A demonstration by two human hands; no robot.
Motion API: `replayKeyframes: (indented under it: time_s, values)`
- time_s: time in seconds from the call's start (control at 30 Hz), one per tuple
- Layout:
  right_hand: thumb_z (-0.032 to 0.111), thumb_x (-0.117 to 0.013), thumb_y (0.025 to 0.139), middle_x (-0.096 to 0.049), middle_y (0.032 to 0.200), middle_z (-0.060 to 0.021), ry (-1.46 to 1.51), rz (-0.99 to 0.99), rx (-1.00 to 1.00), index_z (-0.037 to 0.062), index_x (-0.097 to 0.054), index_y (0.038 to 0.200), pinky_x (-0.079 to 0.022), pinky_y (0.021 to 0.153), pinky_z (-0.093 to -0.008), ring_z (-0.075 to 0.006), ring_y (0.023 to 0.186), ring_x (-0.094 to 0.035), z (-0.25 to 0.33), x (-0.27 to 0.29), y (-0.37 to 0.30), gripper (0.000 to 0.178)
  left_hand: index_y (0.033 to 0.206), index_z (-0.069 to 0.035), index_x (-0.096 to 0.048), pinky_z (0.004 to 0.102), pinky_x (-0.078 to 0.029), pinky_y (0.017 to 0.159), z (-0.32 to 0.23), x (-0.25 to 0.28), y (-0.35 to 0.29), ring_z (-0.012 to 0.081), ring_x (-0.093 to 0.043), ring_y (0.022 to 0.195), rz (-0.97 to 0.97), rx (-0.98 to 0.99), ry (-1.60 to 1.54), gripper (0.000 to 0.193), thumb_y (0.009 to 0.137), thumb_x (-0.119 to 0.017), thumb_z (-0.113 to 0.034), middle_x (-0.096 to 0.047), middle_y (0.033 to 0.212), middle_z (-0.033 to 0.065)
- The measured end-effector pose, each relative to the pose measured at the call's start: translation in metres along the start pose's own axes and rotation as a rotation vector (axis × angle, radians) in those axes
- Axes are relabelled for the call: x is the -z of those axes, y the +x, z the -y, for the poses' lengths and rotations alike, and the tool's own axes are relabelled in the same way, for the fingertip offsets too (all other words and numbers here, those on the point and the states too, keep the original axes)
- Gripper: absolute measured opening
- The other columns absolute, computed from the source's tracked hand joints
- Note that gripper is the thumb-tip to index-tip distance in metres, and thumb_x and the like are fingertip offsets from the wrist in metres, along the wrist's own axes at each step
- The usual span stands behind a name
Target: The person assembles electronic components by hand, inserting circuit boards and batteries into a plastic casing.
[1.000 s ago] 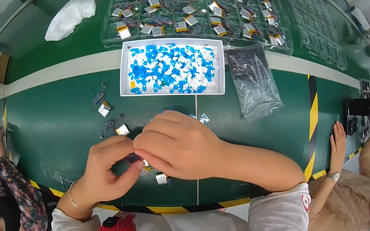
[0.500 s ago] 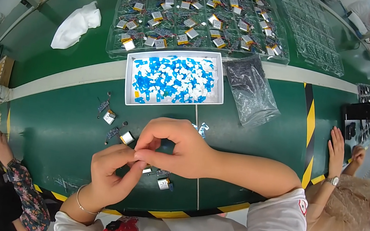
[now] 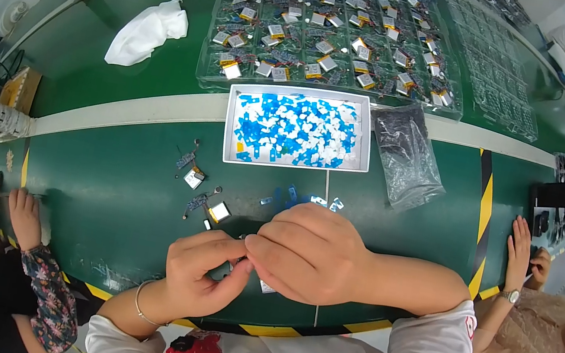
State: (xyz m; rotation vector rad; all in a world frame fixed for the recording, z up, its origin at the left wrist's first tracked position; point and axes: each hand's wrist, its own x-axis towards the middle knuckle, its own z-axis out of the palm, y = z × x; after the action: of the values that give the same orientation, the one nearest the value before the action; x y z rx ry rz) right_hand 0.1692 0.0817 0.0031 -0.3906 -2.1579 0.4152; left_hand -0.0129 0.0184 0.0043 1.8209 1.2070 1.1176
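Observation:
My left hand [image 3: 209, 273] and my right hand [image 3: 314, 254] meet fingertip to fingertip above the green bench. Both are closed in a pinch, and a small dark bit shows between them, too hidden to name. Beyond the left hand lies a silver battery cell [image 3: 219, 211] wired to a small circuit board [image 3: 197, 201]. Farther off is a second battery cell [image 3: 194, 177] with its own board [image 3: 186, 159]. Small blue-and-white adhesive pieces [image 3: 318, 201] lie just past my right hand. A pale edge [image 3: 267, 287] peeks out under the right hand, mostly covered.
An open white box [image 3: 365, 142] of blue and white pieces stands ahead, beside a clear plastic bag [image 3: 408, 161]. Behind it sits a clear compartment tray of battery assemblies [image 3: 314, 71]. A white cloth [image 3: 148, 32] lies far left. Co-workers' hands [image 3: 519, 248] are at right and left.
The view has shifted, so the bench things sit farther right. My right fingers have curled in more tightly over the pinch, and more blue-and-white pieces show beyond them.

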Motion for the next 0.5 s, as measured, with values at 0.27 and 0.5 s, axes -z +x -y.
replayKeyframes:
  time_s: [0.27,0.5]
  values:
    - [0.006,-0.068,0.063,-0.06,0.083,-0.0084,0.029,0.096,0.023,-0.0009,-0.064,0.088,-0.052,0.061,-0.0305,-0.0228,0.071,-0.059,-0.003,0.006,0.003,0.026,0.087,0.002,-0.065,0.0251,-0.043,0.045,0.001,0.001,-0.001,0.0181,-0.057,0.052,0.01,-0.018,-0.014,0.018,0.069,-0.067,0.004,-0.06,0.064,0.0091]
    - [0.004,-0.068,0.061,-0.053,0.07,-0.0039,-0.083,0.213,0.031,0.0033,-0.061,0.076,-0.043,0.05,-0.0264,-0.0178,0.062,-0.054,0.002,0.012,0.005,0.016,0.088,0.002,-0.066,0.0258,-0.043,0.044,-0.003,0.002,0.002,0.0176,-0.056,0.05,0.074,-0.089,0.093,0.018,0.07,-0.068,0.004,-0.06,0.065,0.0096]
